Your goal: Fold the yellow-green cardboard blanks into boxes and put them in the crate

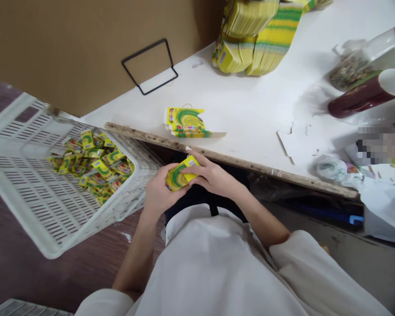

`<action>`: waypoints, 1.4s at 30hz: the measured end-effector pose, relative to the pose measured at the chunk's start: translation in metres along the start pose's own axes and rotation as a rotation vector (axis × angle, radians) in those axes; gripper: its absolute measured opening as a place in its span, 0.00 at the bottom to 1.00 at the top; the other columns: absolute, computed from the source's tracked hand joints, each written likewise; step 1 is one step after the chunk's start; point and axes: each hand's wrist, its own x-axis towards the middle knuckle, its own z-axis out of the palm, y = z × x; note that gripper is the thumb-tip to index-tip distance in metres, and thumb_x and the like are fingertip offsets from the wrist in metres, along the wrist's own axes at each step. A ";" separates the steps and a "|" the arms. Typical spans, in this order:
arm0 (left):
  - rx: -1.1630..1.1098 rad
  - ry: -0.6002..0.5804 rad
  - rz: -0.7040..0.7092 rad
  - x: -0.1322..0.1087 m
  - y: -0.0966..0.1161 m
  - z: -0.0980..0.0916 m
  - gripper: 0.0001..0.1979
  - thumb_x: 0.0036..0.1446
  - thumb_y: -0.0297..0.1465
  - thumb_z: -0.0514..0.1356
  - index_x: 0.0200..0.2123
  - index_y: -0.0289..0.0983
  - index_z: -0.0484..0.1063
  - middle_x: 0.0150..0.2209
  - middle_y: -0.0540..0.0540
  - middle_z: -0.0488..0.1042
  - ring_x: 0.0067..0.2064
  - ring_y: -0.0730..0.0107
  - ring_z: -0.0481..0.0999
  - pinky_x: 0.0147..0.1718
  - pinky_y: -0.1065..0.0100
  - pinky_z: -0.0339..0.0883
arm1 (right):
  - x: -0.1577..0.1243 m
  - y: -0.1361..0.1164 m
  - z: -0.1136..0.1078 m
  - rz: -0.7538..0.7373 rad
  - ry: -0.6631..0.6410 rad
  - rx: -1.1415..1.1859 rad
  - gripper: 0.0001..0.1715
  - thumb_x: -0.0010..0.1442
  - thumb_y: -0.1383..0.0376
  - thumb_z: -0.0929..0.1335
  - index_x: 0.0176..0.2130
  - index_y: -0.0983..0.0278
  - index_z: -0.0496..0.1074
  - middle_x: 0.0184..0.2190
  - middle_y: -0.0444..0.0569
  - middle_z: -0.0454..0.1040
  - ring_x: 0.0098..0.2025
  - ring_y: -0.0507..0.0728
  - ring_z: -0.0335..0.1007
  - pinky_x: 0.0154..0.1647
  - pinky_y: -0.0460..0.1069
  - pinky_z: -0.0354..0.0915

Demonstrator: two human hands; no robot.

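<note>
Between my two hands is a small yellow-and-green crayon box point(178, 177), held in front of my waist just off the table's edge. My left hand point(158, 191) wraps round its left end and underside. The fingers of my right hand point(213, 175) close on its right end, near a printed white barcode patch. On the table just beyond lies a flat, unfolded crayon carton point(187, 122) with a notched edge. To my left, a white plastic basket point(29, 210) holds a heap of similar small boxes point(100, 166).
Stacks of flat yellow-green cartons point(266, 48) stand at the back of the white table point(240, 105). A black wire stand point(145, 66) rests by a large brown cardboard box point(69, 48). At right are a dark red cup point(358, 96), a clear bottle point(352, 68) and paper scraps point(286, 142).
</note>
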 end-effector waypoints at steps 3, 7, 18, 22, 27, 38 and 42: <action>-0.030 -0.048 0.065 0.007 0.006 -0.010 0.28 0.48 0.41 0.72 0.51 0.39 0.73 0.46 0.44 0.80 0.45 0.57 0.81 0.46 0.58 0.74 | 0.000 -0.002 -0.010 -0.033 -0.065 0.022 0.15 0.65 0.64 0.71 0.52 0.60 0.77 0.70 0.58 0.59 0.71 0.66 0.58 0.69 0.62 0.60; 0.000 0.019 0.108 0.009 0.006 -0.006 0.27 0.48 0.38 0.72 0.52 0.40 0.73 0.46 0.44 0.80 0.46 0.56 0.80 0.47 0.57 0.73 | 0.004 -0.006 0.001 -0.034 0.077 0.049 0.22 0.66 0.63 0.69 0.58 0.63 0.68 0.67 0.65 0.59 0.73 0.66 0.52 0.68 0.66 0.60; -1.258 0.718 -0.258 0.009 -0.015 0.016 0.33 0.54 0.64 0.56 0.42 0.41 0.76 0.48 0.43 0.78 0.48 0.61 0.79 0.47 0.61 0.75 | 0.052 0.018 -0.024 0.248 0.567 -0.310 0.21 0.67 0.57 0.68 0.55 0.63 0.67 0.52 0.59 0.69 0.55 0.65 0.66 0.57 0.61 0.67; -1.267 0.483 -0.431 0.003 -0.018 0.027 0.27 0.54 0.54 0.66 0.48 0.42 0.75 0.49 0.42 0.78 0.44 0.63 0.80 0.42 0.64 0.76 | 0.073 0.042 -0.029 0.432 0.507 -0.584 0.11 0.64 0.65 0.68 0.47 0.66 0.69 0.48 0.61 0.68 0.51 0.68 0.63 0.55 0.64 0.63; -1.182 0.296 -0.384 -0.005 -0.021 0.043 0.24 0.57 0.46 0.67 0.52 0.41 0.74 0.46 0.42 0.78 0.39 0.69 0.80 0.38 0.69 0.75 | 0.073 0.053 -0.030 0.336 0.532 -0.555 0.09 0.61 0.68 0.68 0.41 0.62 0.64 0.42 0.54 0.69 0.45 0.63 0.64 0.50 0.60 0.65; -1.006 0.340 -0.108 0.024 0.011 0.037 0.26 0.59 0.55 0.57 0.54 0.48 0.70 0.57 0.43 0.75 0.63 0.51 0.70 0.58 0.49 0.71 | 0.025 -0.018 0.015 0.111 0.087 0.160 0.14 0.58 0.71 0.70 0.39 0.60 0.61 0.32 0.42 0.70 0.31 0.51 0.68 0.32 0.47 0.65; -0.844 0.431 -0.123 0.024 0.026 0.040 0.23 0.64 0.54 0.51 0.51 0.46 0.68 0.48 0.42 0.77 0.55 0.53 0.77 0.56 0.50 0.72 | 0.016 -0.024 0.030 0.077 0.279 0.301 0.11 0.61 0.64 0.71 0.38 0.61 0.63 0.36 0.45 0.71 0.35 0.52 0.68 0.37 0.48 0.68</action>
